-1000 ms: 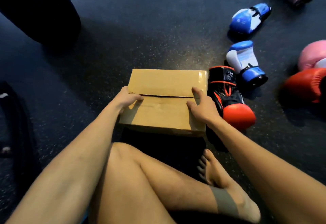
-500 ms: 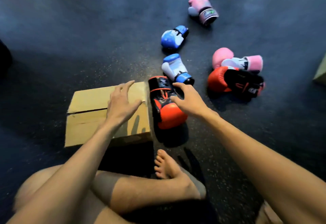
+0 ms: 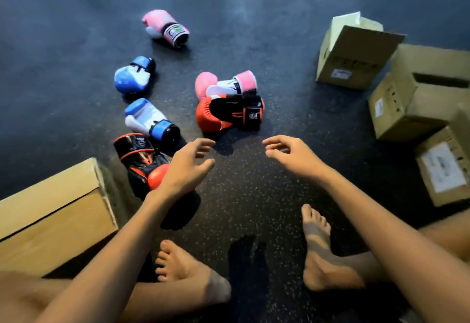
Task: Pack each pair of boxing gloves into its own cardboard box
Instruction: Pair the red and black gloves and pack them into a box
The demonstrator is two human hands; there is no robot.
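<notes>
Loose gloves lie on the dark floor. One red-and-black glove sits ahead of my hands, a pink glove touching it behind. The other red-and-black glove lies beside the closed cardboard box at lower left, partly under my left wrist. Two blue-and-white gloves lie left of centre, and a second pink glove lies farther off. My left hand and right hand hover above the floor, fingers relaxed, holding nothing.
Three more cardboard boxes stand at the right: one with raised flaps, one behind it, and one with a white label. My bare feet rest on the speckled floor near the bottom.
Both hands left the closed box and moved right and forward. My view swung right, bringing the boxes on the right into sight and pushing the closed box to the lower left.
</notes>
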